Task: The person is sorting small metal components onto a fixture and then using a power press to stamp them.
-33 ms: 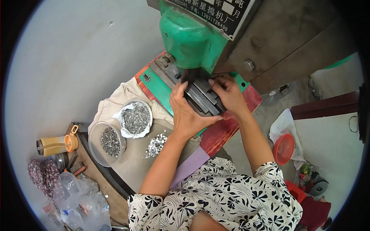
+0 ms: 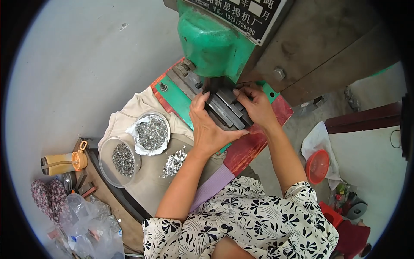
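Observation:
A dark metal die block (image 2: 225, 110) lies on the bed of a green press (image 2: 206, 41), directly beneath its dark ram (image 2: 214, 83). Around the block's left and near sides is my left hand (image 2: 211, 129). Its fingers bend in at the left edge near the ram, and its thumb stretches along the near end. My right hand (image 2: 258, 107) is at the block's right side, thumb and forefinger closed at the top edge beside the ram. Anything small between the fingertips of either hand is hidden.
Left of my arm, on cloth, are a paper-lined bowl (image 2: 166, 149) of thin metal pieces, a clear tub (image 2: 103, 160) of grey bits and a pile of shiny flakes (image 2: 174, 163). A yellow bottle (image 2: 58, 163) lies farther left. A red basket (image 2: 318, 166) stands at right.

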Demonstrator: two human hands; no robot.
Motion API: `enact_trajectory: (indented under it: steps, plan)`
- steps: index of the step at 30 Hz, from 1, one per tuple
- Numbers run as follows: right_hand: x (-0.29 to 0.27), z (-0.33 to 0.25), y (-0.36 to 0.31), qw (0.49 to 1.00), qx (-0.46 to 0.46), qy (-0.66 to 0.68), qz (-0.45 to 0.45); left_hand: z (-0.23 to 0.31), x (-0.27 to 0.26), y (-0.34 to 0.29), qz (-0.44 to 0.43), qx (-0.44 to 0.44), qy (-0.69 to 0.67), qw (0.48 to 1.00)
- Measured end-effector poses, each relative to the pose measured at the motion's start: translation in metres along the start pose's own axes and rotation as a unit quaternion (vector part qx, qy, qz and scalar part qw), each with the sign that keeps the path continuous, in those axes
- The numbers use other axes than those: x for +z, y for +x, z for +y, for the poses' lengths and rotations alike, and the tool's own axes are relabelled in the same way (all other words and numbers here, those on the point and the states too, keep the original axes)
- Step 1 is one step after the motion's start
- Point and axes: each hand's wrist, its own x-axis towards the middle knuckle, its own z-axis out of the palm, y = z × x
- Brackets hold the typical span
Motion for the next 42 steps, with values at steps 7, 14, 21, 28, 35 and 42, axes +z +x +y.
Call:
enact_trajectory:
  steps: [7,14,21,28,35,42]
  plan:
    - [-0.002,0.01,0.004,1.0,0.007,-0.017,-0.012,-0.006,0.002,-0.001,-0.008,-0.014,-0.034,0.999]
    - [-0.005,0.006,0.002,0.998,0.011,-0.057,-0.011,-0.001,0.004,-0.003,0.028,-0.037,-0.072,0.996]
    - [-0.009,0.009,0.002,0.999,0.013,-0.036,-0.032,0.003,0.001,0.0,0.021,-0.046,-0.068,0.996]
    - [-0.011,0.007,0.0,0.998,0.032,-0.007,-0.046,0.001,-0.001,0.0,0.011,-0.039,-0.044,0.998]
    - [-0.003,0.008,0.003,0.998,-0.018,-0.055,-0.014,0.006,-0.001,0.003,0.019,-0.04,-0.032,0.999]
    - [0.001,0.003,0.003,0.998,-0.036,-0.05,0.016,0.005,-0.002,0.003,0.011,-0.047,-0.027,0.998]
